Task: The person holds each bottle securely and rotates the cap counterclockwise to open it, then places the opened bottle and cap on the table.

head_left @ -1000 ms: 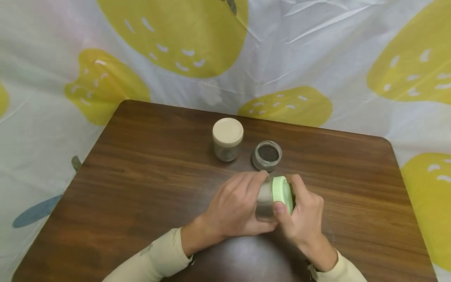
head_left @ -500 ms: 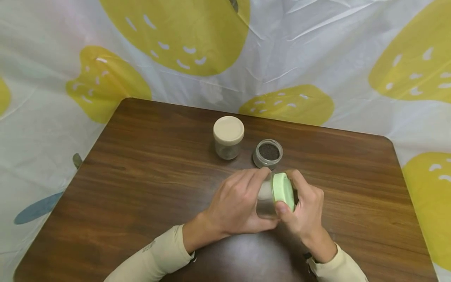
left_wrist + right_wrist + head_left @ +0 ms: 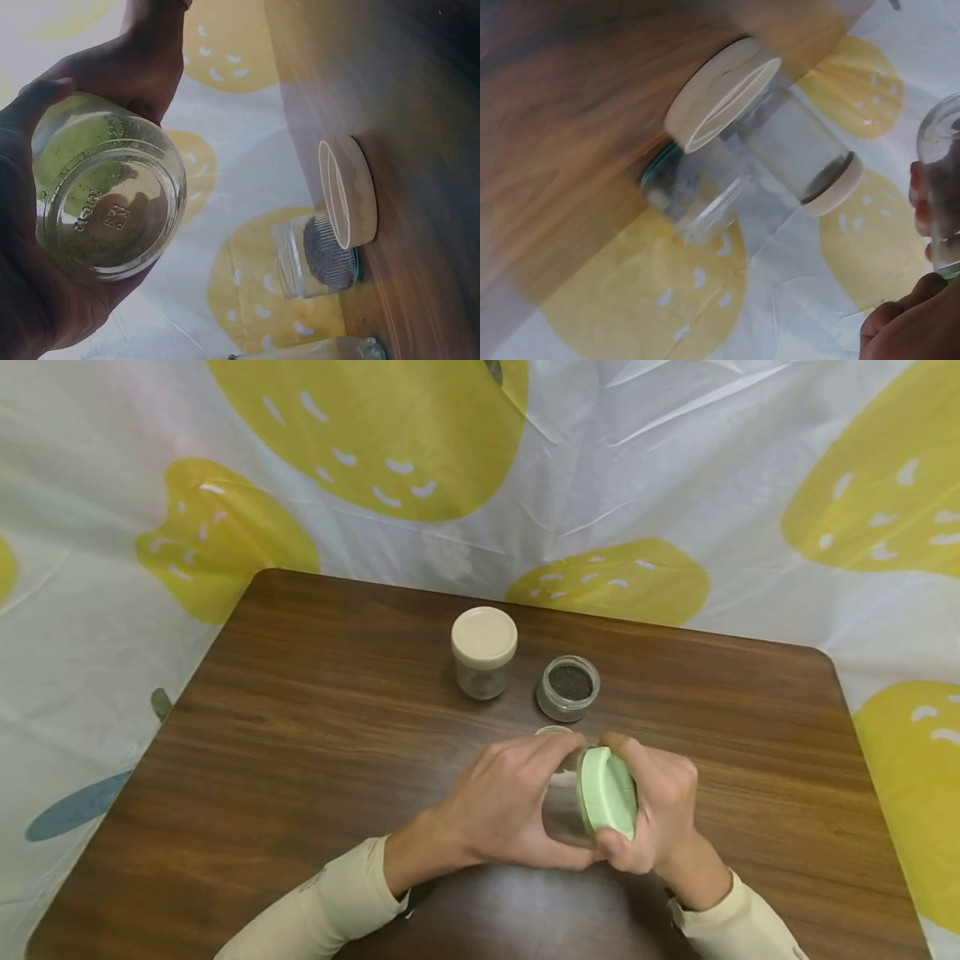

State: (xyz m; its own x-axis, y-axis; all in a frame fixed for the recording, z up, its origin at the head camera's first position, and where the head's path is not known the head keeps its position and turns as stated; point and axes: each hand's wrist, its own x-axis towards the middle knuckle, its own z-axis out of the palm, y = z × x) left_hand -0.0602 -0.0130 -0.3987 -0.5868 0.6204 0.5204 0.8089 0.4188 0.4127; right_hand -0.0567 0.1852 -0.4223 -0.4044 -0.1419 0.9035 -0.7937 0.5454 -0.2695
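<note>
Both hands hold a clear glass jar (image 3: 564, 814) tipped on its side above the table. My left hand (image 3: 510, 797) grips the glass body. My right hand (image 3: 663, 802) grips the pale green lid (image 3: 609, 793), thumb at its lower edge and fingers over the top. In the left wrist view, the jar's embossed base (image 3: 112, 206) faces the camera, and green shows through the glass. Just beyond the hands stands a small lidless glass jar (image 3: 567, 706) with dark granules. A loose beige lid (image 3: 349, 191) lies beside it, mostly hidden behind my left hand in the head view.
A taller glass jar with a beige lid (image 3: 483, 639) stands left of the small jar, near the back of the brown wooden table (image 3: 337, 693). A white curtain with yellow fruit prints (image 3: 600, 452) hangs behind the table's far edge.
The held jar has tilted and shifted slightly nearer and right, so the green lid's top shows more. My right hand has turned with it. The loose beige lid's edge now shows past my left hand.
</note>
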